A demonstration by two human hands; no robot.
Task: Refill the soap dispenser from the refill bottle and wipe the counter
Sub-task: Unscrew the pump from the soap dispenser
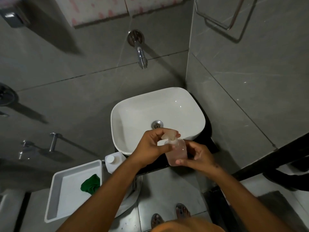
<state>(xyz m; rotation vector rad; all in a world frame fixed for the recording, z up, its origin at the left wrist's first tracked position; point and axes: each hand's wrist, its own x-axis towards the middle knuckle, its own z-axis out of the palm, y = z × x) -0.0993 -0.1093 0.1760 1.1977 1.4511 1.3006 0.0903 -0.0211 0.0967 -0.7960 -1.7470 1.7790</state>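
Soap dispenser (176,152) — clear bottle with pale pinkish liquid, held lower centre of the frame, over the dark counter (203,144) at the near rim of the basin. Your right hand (199,156) wraps the lower body of the bottle, fingers curled round it. Your left hand (151,144) pinches the pump head (169,135) at the top, thumb and fingertips closed on it; whether the pump is screwed down or loose cannot be told.

Refill bottle (113,162) — white, white cap on, standing left of your left wrist, just beside the basin's near-left corner and touching or nearly touching the tray.

Tray (56,190) — white, rectangular, lower left of the frame. Inside it, toward its right side, a crumpled green cloth (91,183).

Basin (133,104) — white, rounded rectangle, centre of the frame, with a metal drain (157,124) in the middle.

Tap (141,56) — chrome, wall-mounted, upper centre, above the basin.

Towel rack (225,15) — metal, upper right on the side wall.

Your feet in sandals (183,210) show at the bottom edge on the tiled floor.
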